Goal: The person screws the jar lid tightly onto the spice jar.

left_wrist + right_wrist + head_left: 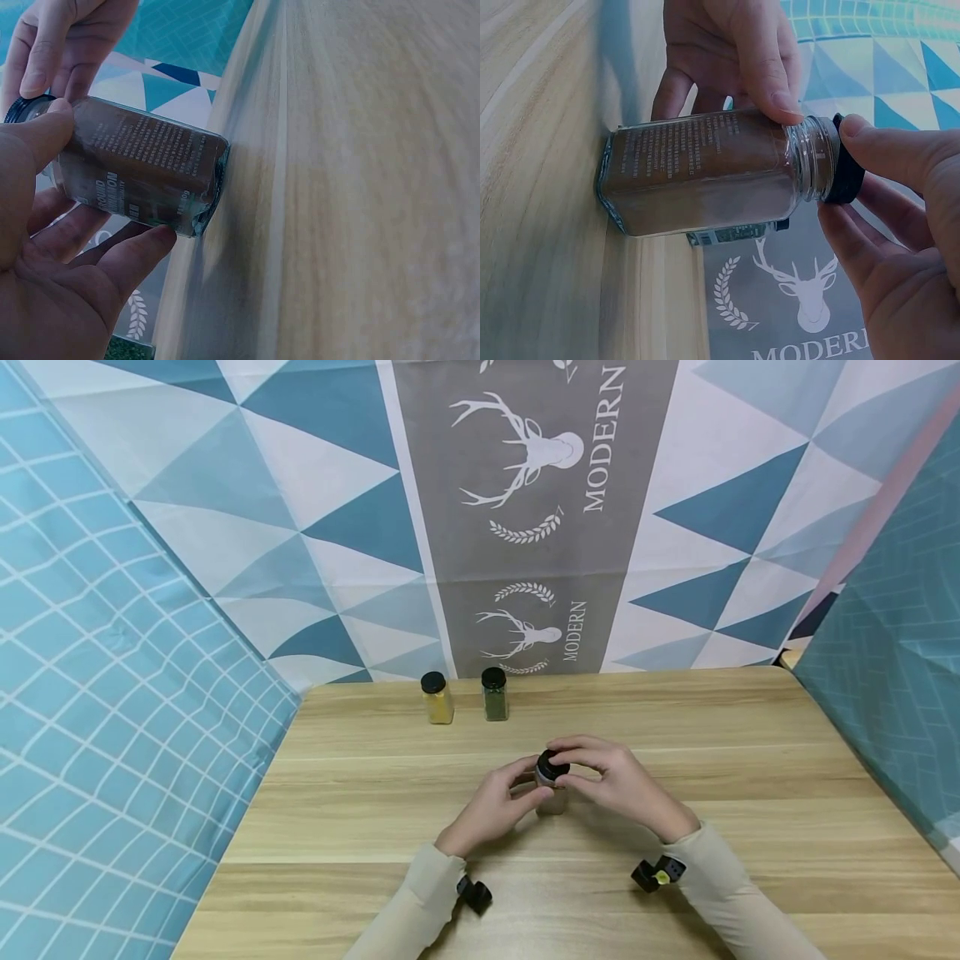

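A square glass spice jar (697,176) full of brown powder, its printing partly readable as ground cinnamon, stands upright on the table between both hands. My left hand (491,806) grips the jar's side, thumb near the neck and fingers around the back. With thumb and fingers, my right hand (611,781) pinches the black lid (847,176) at the jar's mouth. Glass threads show below the lid in the right wrist view, and the lid sits slightly tilted there. Whether it still touches the rim all round, I cannot tell.
Toward the back of the wooden table (360,827) stand a black-lidded jar of yellow powder (438,703) and a black-lidded jar of green herbs (495,697). Patterned cloth (525,552) hangs behind the table, and blue cloth (112,693) hangs at the left.
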`<control>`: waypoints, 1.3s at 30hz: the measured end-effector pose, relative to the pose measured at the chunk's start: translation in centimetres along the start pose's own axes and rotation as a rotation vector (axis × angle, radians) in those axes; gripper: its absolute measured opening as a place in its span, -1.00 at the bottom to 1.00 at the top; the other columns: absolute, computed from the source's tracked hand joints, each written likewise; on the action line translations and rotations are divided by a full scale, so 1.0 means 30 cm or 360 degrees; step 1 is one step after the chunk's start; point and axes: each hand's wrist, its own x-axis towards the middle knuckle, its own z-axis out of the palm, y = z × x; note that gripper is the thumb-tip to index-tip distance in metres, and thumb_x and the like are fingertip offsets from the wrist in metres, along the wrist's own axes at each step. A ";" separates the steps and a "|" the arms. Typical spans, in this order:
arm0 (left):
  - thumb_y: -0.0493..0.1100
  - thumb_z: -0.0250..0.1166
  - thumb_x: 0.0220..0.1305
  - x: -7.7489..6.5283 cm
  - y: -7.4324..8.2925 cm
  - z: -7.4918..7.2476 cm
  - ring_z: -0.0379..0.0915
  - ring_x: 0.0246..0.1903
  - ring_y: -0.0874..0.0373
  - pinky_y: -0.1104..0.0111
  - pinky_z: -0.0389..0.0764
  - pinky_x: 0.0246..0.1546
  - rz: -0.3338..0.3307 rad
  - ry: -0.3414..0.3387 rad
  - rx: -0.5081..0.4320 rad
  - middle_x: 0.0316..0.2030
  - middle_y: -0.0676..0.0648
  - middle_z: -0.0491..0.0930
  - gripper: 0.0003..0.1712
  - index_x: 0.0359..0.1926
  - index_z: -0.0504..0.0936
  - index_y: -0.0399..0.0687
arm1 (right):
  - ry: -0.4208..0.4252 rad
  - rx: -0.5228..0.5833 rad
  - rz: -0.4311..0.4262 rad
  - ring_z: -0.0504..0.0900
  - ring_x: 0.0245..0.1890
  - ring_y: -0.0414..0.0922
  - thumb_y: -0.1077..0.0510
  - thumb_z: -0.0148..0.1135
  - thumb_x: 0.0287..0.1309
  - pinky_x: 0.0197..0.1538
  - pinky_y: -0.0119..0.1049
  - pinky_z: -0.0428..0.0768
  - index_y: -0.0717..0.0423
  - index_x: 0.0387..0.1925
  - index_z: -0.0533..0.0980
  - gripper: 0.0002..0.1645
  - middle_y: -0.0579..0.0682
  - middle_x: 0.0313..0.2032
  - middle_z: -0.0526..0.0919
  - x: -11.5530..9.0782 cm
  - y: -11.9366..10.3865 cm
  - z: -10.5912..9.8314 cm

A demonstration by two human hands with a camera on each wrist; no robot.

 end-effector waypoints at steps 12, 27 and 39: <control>0.05 0.23 0.51 -0.001 0.003 0.002 0.48 0.34 0.10 0.22 0.57 0.35 0.0004 -0.0010 0.0002 0.40 -0.02 0.48 -0.39 0.49 0.38 0.10 | -0.0029 -0.0025 -0.0026 0.72 0.09 0.09 0.36 0.50 0.11 0.08 -0.17 0.78 0.13 -0.07 0.75 -0.68 0.12 0.11 0.73 -0.004 0.000 0.005; 0.02 0.24 0.51 0.000 0.006 0.000 0.49 0.32 0.12 0.26 0.58 0.34 0.0043 -0.0013 0.0017 0.35 -0.05 0.52 -0.40 0.48 0.40 0.05 | -0.0057 0.0007 -0.0037 0.71 0.11 0.07 0.39 0.48 0.12 0.15 -0.23 0.74 0.20 0.05 0.69 -0.58 0.14 0.11 0.72 -0.005 0.004 0.014; -0.01 0.26 0.50 0.000 0.001 -0.002 0.52 0.29 0.08 0.24 0.60 0.32 0.0051 0.0003 0.0016 0.33 -0.08 0.55 -0.41 0.46 0.42 0.03 | -0.0083 0.0151 0.0085 0.71 0.12 0.09 0.45 0.48 0.08 0.11 -0.20 0.76 0.34 0.27 0.51 -0.32 0.25 0.19 0.66 0.002 -0.004 0.014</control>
